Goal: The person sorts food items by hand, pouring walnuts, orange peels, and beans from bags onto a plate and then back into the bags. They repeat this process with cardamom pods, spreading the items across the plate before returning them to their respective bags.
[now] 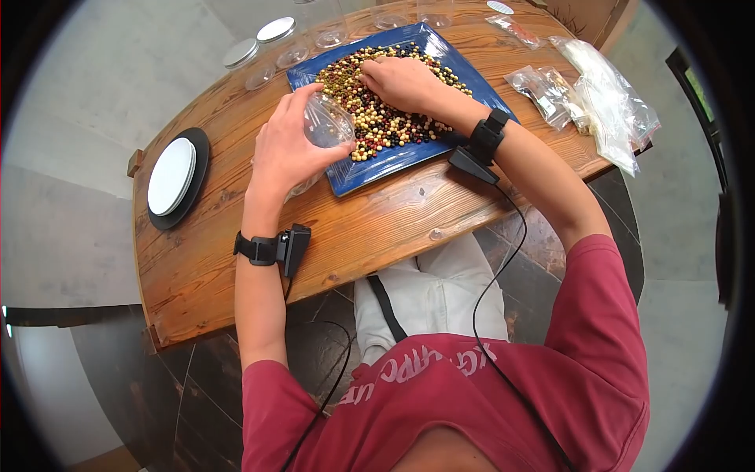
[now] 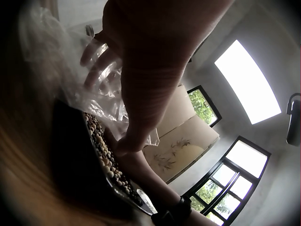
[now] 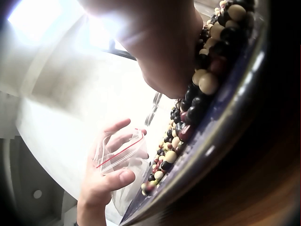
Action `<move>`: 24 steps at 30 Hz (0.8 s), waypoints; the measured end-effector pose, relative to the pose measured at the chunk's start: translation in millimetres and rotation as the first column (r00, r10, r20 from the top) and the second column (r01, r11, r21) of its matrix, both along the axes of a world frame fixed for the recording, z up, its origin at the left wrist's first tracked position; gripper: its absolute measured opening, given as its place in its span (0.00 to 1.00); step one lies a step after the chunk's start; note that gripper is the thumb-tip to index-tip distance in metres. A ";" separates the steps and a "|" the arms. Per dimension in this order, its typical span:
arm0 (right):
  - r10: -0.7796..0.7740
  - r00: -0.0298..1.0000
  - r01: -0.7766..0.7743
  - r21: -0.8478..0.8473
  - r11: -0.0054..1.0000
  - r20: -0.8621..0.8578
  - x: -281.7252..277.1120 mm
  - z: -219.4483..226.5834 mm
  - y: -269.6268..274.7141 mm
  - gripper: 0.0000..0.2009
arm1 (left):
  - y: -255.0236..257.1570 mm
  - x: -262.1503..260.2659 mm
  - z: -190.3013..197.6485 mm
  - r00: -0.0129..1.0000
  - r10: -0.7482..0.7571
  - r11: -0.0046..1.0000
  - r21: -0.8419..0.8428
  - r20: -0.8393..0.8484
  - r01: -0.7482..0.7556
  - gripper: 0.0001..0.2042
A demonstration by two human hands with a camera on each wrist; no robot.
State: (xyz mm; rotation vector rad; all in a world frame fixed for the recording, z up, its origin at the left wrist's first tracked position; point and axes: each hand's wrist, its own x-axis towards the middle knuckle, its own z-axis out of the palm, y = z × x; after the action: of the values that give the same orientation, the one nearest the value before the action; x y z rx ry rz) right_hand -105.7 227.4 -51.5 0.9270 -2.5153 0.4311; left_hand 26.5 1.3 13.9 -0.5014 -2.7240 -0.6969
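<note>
Glossy blue and square, the plate seen from the head sits on a round plank table heaped with small round beads in cream, red, green and black; the right hand lies curled on the heap, and whether it pinches any cannot be told, while the left hand grips a crinkled clear plastic bag at the plate's near-left edge. From the left wrist, the fingers show through the bag's film above the beads. From the right wrist, thumb and fingers hold the red-striped zip bag open beside the plate's rim, free space to its left.
</note>
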 end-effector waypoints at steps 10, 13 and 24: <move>0.057 0.995 -0.044 -0.163 0.986 0.079 -1.0 14.1 -0.1 0.14 | 12.3 -3.1 -0.7 0.999 -0.022 0.999 0.027 -0.031 0.023 0.43; 0.059 0.993 -0.030 -0.271 0.962 0.099 -2.0 18.1 -0.3 0.15 | 16.5 -4.9 0.8 1.000 -0.012 1.000 0.008 -0.028 0.012 0.44; 0.205 0.882 0.172 -0.696 0.698 0.424 -5.9 20.9 -10.1 0.19 | 37.3 -16.8 0.9 0.995 0.097 0.994 -0.050 -0.036 -0.098 0.45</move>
State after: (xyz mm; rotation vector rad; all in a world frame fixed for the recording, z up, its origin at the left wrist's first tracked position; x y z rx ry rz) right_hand -111.6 217.3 -30.6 0.5486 -2.3473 1.6961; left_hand 9.7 38.6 14.8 -0.3851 -2.7204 -0.5889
